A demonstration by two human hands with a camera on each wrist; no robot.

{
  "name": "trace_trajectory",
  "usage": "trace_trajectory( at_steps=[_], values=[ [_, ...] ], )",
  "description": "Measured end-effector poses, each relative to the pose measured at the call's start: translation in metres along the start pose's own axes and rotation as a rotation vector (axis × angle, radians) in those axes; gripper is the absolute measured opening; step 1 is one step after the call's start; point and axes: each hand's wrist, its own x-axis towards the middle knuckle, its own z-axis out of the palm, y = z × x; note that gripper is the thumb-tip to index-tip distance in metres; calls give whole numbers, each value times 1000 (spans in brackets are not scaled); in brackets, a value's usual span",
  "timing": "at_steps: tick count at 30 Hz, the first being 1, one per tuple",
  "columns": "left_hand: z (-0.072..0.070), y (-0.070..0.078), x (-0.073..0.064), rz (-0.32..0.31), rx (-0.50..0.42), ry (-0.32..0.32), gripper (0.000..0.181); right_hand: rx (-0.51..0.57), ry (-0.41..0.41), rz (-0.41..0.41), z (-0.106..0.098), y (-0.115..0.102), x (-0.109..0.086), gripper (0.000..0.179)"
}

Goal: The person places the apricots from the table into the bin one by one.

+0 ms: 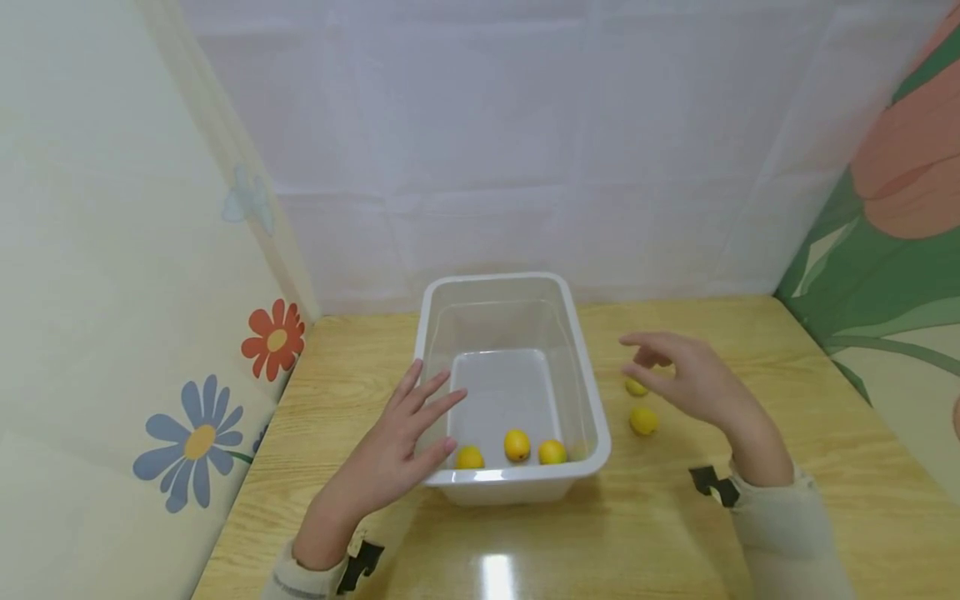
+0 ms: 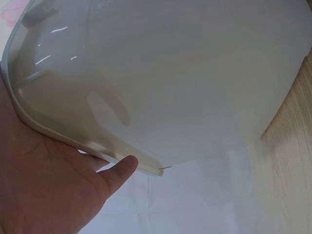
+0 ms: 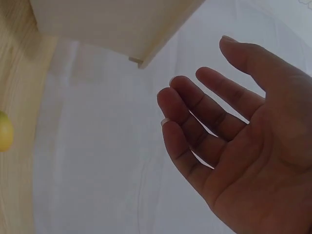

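A pale grey plastic bin [image 1: 510, 493] stands on the table, with three yellow lemons [image 1: 517, 445] lying on its floor near the front wall. My left hand [image 1: 390, 454] is at the bin's left front side, fingers spread over the rim and holding nothing. In the left wrist view the hand lies close along the rim; whether it touches cannot be told. To the right of the bin, my right hand [image 1: 693, 375] hovers with loosely bent fingers and an empty palm. Below it are two more lemons, one in front [image 1: 643, 421] and one partly hidden by the hand [image 1: 637, 388].
The wooden table [image 1: 360, 367] meets a white cloth backdrop [image 1: 465, 167] behind the bin. A flower-printed panel [image 1: 97, 292] borders the left side, and another printed panel [image 1: 885, 267] the right. A black strap piece hangs at each wrist.
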Motion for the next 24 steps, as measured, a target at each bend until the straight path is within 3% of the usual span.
trace_trajectory(
  at_steps=[11, 24],
  values=[
    [0, 0, 0, 5, 14, 2, 55, -26, -88, 211, 6, 38, -4, 50],
    [0, -1, 1, 5, 1, -4, 54, 26, -126, 321, 29, 85, -9, 60]
  ],
)
